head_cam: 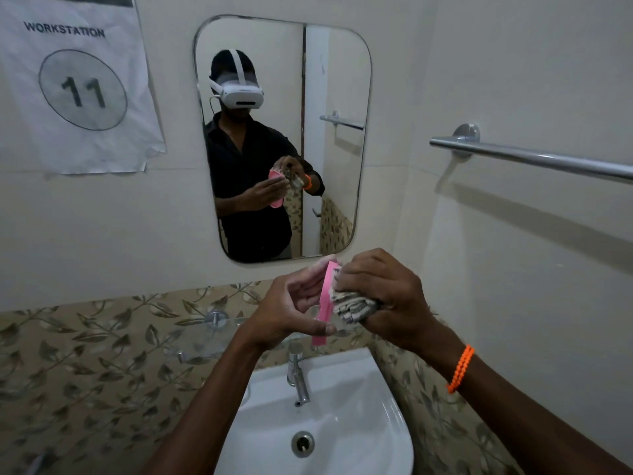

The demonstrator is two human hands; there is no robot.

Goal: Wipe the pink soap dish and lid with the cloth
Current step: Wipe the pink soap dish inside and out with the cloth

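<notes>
Above the white basin, both hands meet in front of the lower edge of the mirror. One pink plastic piece, flat and smooth, is held on edge so only its thin rim faces the camera; whether it is the soap dish or its lid cannot be told. The left hand grips it with the fingers curved over its top end and left face, and the thumb pressed against its lower end. The right hand is closed tightly round one crumpled cloth, a rough pale fabric with a grey pattern, bunched into folds. The cloth touches the right face of the pink piece, pushed there by the right fingertips. An orange beaded band circles the right wrist.

Below the hands stand one chrome tap and, to its left, one clear glass shelf on metal brackets. One steel towel rail runs along the right wall. One wrinkled paper sign reading "WORKSTATION 11" hangs left of the rounded mirror. Leaf-patterned tiles line the lower wall.
</notes>
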